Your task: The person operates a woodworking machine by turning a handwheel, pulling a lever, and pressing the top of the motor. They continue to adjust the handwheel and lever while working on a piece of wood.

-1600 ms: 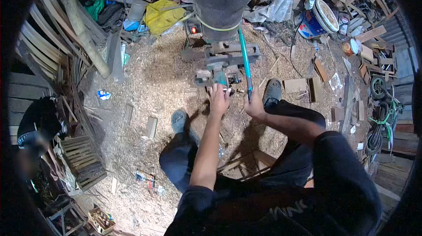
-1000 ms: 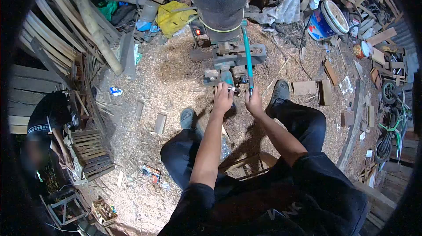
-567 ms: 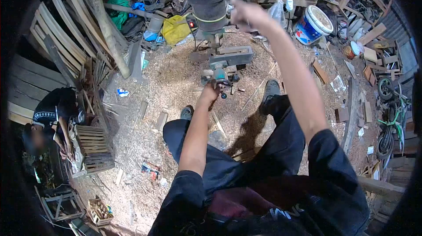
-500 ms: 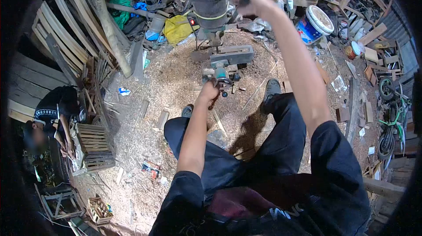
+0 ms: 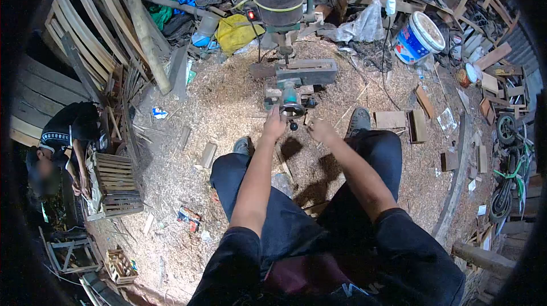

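A drill-press-like machine [image 5: 278, 1] stands ahead, its bit pointing down at a dark wooden block [image 5: 307, 71]. Below the block is a green vise [image 5: 289, 94] with a round handwheel [image 5: 293, 111] and a black knob [image 5: 294, 126]. My left hand [image 5: 274, 123] is closed on the handwheel's left side. To the right of the wheel, my right hand [image 5: 322, 131] hovers near a small lever end; its fingers are blurred and what they hold, if anything, cannot be made out.
Another person [image 5: 68, 135] bends over a slatted wooden crate [image 5: 117, 183] at the left. A white and blue bucket [image 5: 419, 38], wood offcuts [image 5: 417, 126] and a small green bike [image 5: 510, 163] are at the right. Wood shavings cover the ground.
My right hand has come down from beside the machine's motor to the right of the handwheel. My left hand stays at the wheel. The view has shifted slightly.
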